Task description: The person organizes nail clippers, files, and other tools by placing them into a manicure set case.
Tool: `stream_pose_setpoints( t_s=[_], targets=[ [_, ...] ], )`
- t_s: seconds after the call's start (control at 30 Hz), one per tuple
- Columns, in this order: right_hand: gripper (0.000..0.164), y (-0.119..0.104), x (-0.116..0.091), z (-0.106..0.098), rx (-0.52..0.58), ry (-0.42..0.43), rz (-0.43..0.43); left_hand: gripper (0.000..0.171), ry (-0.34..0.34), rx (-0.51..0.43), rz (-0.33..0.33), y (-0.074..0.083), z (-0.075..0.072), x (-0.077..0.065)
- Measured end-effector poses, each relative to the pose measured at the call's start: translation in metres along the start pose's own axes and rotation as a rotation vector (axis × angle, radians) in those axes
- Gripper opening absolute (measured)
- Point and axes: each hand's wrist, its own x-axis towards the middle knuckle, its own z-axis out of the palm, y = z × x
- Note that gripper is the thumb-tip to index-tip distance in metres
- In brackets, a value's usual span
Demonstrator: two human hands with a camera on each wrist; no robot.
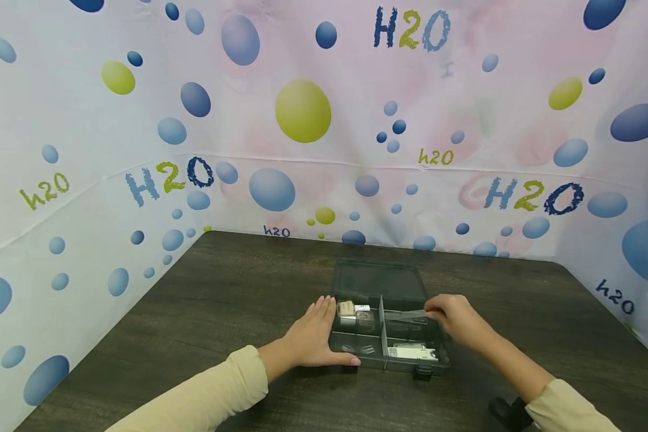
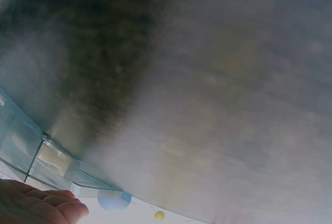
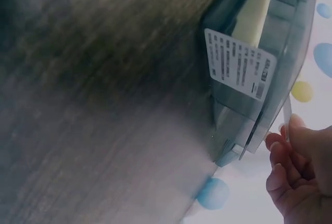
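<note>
The dark wood-grain tabletop (image 1: 205, 312) is spreading out under both hands, walled on 3 sides by a backdrop (image 1: 302, 108) printed with bubbles. Between the 2 hands a clear plastic organiser box (image 1: 387, 355) is sitting with its lid (image 1: 377, 279) lying open beyond the fingertips. Dividers are splitting the tray into 4 visible compartments holding small items too small to tell apart; a white label (image 3: 239, 64) is showing on the box's outer wall in the right wrist view.

The left hand (image 1: 314, 337) is lying flat, fingers straight and relaxed, its inner edge pressing against the box's near side wall and bracing it. The right hand (image 1: 453, 317) is pinching a thin clear plastic strip (image 1: 406, 314), apparently a loose divider, which is reaching from its fingertips towards the centre partition over the far right compartment.

The strip is looking very light, stiff but springy, and slick, so a pinch on its flat faces near the end is probably the surest hold; squeezing hard could bow or snap it. The box itself seems light and likely to slide on the tabletop unless steadied at its side walls.
</note>
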Motion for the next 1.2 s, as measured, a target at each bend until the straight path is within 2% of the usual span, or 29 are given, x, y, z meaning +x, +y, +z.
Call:
stream_pose_setpoints(
  t_s=[0.23,0.43,0.7,0.83,0.97,1.2],
  targets=[
    [0.006,-0.003,0.006,0.0,-0.029,-0.197,0.004,0.112,-0.002,0.003,0.003,0.002,0.001,0.0],
    [0.002,-0.001,0.014,-0.004,-0.1,-0.263,-0.019,0.113,0.0,0.01,0.003,0.001,0.0,0.0],
    [0.009,0.0,0.024,-0.005,-0.073,-0.362,-0.027,0.113,-0.004,0.009,-0.004,0.001,-0.001,-0.001],
    [0.009,0.002,0.027,-0.004,-0.089,-0.374,-0.041,0.114,0.001,0.016,-0.004,0.0,0.0,-0.001],
    [0.009,0.001,0.026,-0.002,-0.099,-0.359,-0.013,0.114,0.004,0.02,-0.002,0.0,0.0,0.0],
    [0.002,0.001,0.017,0.002,-0.076,-0.258,0.023,0.113,0.0,0.01,-0.003,0.001,0.001,-0.001]
  ],
)
